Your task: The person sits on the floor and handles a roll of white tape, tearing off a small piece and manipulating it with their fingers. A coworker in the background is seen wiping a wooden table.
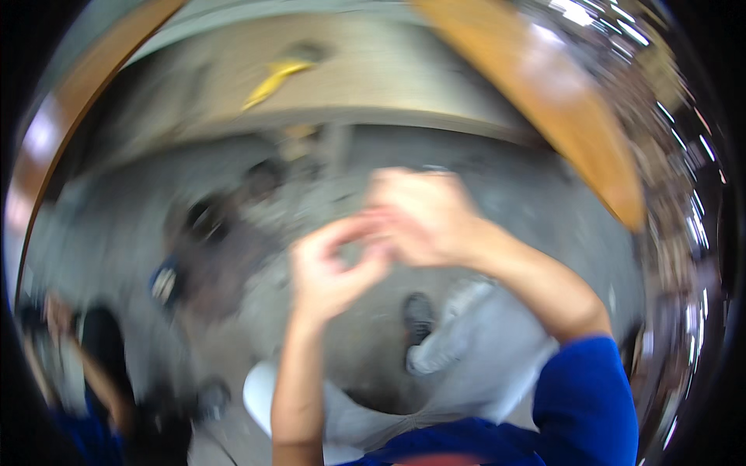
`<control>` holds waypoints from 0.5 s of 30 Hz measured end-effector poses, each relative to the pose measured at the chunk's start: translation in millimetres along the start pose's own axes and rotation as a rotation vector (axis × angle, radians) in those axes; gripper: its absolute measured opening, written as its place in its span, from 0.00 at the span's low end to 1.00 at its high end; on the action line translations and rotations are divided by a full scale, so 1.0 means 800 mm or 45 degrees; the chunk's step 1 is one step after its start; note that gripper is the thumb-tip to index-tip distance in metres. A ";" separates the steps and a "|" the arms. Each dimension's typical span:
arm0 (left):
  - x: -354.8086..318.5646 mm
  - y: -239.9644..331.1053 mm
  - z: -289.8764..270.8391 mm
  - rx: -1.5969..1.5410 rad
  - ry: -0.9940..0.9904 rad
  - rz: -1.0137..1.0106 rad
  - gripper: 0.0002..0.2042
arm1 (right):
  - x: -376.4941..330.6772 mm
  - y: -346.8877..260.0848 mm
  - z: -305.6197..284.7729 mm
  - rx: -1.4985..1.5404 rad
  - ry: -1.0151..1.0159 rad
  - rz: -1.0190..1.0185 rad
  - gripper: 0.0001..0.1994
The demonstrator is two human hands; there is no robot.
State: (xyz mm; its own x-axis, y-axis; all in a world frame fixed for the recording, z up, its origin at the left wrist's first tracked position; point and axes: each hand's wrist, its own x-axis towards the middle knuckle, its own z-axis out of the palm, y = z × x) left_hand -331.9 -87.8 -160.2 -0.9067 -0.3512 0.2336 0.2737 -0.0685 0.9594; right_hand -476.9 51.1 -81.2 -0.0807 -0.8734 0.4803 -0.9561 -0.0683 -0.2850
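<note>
A person's two bare hands meet in front of the body, above a grey floor (559,256); motion blurs them. The left hand (322,268) curves thumb and fingers into a near ring, tips against the right hand (427,213), whose fingers are curled; whether anything small is pinched between them, I cannot tell. A yellow-handled tool (277,79) lies on the bench (381,74), beyond both hands and to their left, well apart; neither hand is clearly nearer. Its long axis slants, the yellow end pointing left toward the bench's near edge, the dark end far right.
</note>
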 end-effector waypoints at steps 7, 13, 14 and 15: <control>0.005 0.001 0.012 -0.185 0.114 0.061 0.08 | 0.010 -0.008 0.006 -0.037 0.153 0.073 0.16; 0.001 -0.001 0.022 -0.539 0.109 -0.013 0.06 | 0.011 -0.009 0.005 0.030 0.329 0.174 0.16; 0.000 -0.002 0.025 -0.579 0.085 -0.007 0.06 | 0.011 -0.010 0.005 0.064 0.333 0.191 0.16; -0.001 -0.002 0.025 -0.632 0.066 -0.016 0.06 | 0.011 -0.012 0.005 0.101 0.332 0.209 0.15</control>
State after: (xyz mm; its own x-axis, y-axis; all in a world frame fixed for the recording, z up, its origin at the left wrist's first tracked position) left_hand -338.1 -68.8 -158.7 -0.8973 -0.3925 0.2019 0.3937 -0.5048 0.7682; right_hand -467.4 42.3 -77.2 -0.3112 -0.7237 0.6160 -0.9003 0.0170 -0.4349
